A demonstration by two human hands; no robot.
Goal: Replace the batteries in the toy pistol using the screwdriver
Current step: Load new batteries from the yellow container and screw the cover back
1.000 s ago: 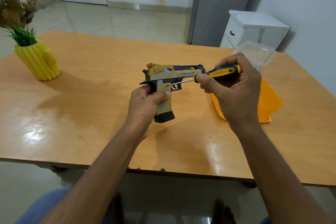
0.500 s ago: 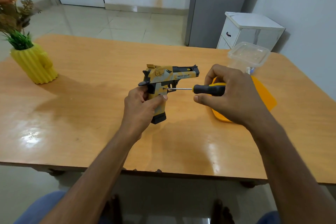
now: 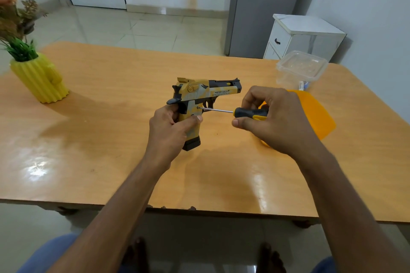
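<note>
Left hand (image 3: 168,131) grips the pistol (image 3: 199,99) by its grip, upright above the table (image 3: 111,139) centre, barrel pointing right. Right hand (image 3: 275,122) holds the screwdriver (image 3: 239,113) by its black-yellow handle, fingers curled round it, shaft level, tip touching the upper grip. Far right: clear tub (image 3: 301,68); orange lid (image 3: 317,115) behind the right hand; yellow vase (image 3: 42,80) far left.

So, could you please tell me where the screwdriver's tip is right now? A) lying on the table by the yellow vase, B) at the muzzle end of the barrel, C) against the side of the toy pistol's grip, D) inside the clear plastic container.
C: the screwdriver, held in the right hand, has its shaft tip set against the grip of the toy pistol, which the left hand grips.
</note>
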